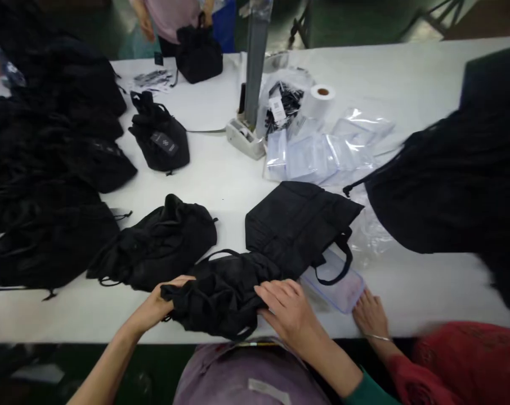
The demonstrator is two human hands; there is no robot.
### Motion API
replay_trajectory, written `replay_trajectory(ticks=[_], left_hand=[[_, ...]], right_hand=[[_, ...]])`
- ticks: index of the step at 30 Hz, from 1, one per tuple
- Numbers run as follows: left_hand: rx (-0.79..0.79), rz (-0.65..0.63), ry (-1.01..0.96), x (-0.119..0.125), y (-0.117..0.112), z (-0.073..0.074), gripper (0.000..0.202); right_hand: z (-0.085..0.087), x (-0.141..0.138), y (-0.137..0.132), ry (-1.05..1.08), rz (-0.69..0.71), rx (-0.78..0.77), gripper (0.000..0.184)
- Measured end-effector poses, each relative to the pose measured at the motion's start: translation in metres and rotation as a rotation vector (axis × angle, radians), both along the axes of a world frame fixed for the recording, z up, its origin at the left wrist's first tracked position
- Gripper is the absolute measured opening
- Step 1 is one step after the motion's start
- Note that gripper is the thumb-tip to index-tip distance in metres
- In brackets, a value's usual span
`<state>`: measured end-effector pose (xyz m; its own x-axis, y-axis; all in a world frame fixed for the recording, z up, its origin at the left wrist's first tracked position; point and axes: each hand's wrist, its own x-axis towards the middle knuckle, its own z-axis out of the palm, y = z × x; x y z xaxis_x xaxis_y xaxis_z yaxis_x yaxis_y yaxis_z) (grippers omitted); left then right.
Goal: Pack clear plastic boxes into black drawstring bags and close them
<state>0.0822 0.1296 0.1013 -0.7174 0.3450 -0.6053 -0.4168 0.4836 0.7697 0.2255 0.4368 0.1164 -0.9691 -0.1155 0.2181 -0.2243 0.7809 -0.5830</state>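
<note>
A crumpled black drawstring bag (221,295) lies at the table's near edge in front of me. My left hand (160,306) is closed round its bunched left end. My right hand (289,309) lies on the bag's right side, fingers stretched out and pressing down. Just behind it sits a folded black bag with strap handles (297,222), partly over a clear plastic pouch (343,289). Another person's hand (371,315), in a red sleeve with a thin bracelet, touches that pouch from the right.
Piles of black bags (48,185) fill the left side, and one more bag (153,247) lies nearby. A tape dispenser (244,135), a grey post (255,62), a tape roll (322,95) and clear pouches (318,154) stand mid-table. Black fabric (457,180) hangs at right. A person (170,17) works across the table.
</note>
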Motion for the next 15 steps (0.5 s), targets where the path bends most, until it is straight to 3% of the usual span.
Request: replay_trajectory(ticks=[3,6,8,12,15], left_hand=[[0.136,-0.115,-0.093,0.001,-0.043,0.016,0.042],[0.187,-0.125,-0.074,-0.013,-0.061,0.029,0.044],[0.110,-0.144,0.012,-0.026,-0.062,0.042,0.044],[-0.021,-0.360,0.195,-0.040,-0.023,0.062,0.042],[-0.054,-0.603,0.349,-0.033,0.022,0.062,0.046]], right_hand=[[-0.011,0.014,-0.016,0.074,-0.015,0.074,0.024],[0.003,0.024,-0.033,0.130,-0.085,0.133,0.026],[0.016,0.024,-0.045,0.121,-0.075,0.141,0.029],[0.031,0.023,-0.070,0.030,0.013,0.114,0.025],[0.027,0.022,-0.088,-0.036,-0.034,0.182,0.028]])
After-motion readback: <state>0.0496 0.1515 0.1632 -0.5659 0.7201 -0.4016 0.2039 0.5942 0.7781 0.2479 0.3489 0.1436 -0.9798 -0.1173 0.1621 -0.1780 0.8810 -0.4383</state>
